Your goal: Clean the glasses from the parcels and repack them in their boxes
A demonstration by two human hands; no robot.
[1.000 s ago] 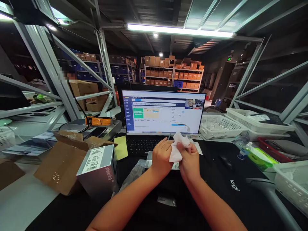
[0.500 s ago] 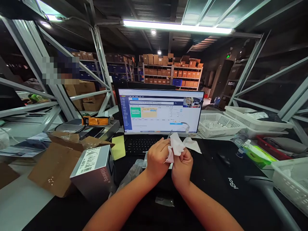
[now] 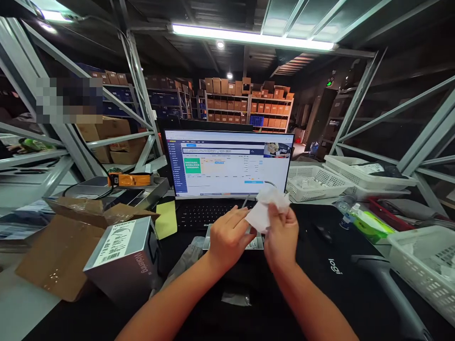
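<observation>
My left hand (image 3: 227,237) is closed around what looks like a pair of glasses (image 3: 246,201). A thin grey arm of it sticks up past the fingers, and a curved tip shows behind the tissue; the rest is hidden. Pinched in my right hand (image 3: 282,234) is a crumpled white tissue (image 3: 261,215), raised beside the left fingertips. Under both hands lies a pale, flat object with a printed label (image 3: 254,244), mostly covered. The keyboard (image 3: 199,215) and the lit monitor (image 3: 227,166) stand just beyond.
To the left are a grey "Wakening" box (image 3: 121,258), an opened cardboard box (image 3: 60,251) and a yellow note (image 3: 166,220). On the right sit a mouse (image 3: 323,233), white baskets (image 3: 316,182) and a grey handheld scanner (image 3: 387,279). A clear plastic bag (image 3: 235,298) lies in front.
My right hand has moved right and slightly up with the tissue, which now spreads wider. My left hand stays near the same spot. The whole view has shifted a little.
</observation>
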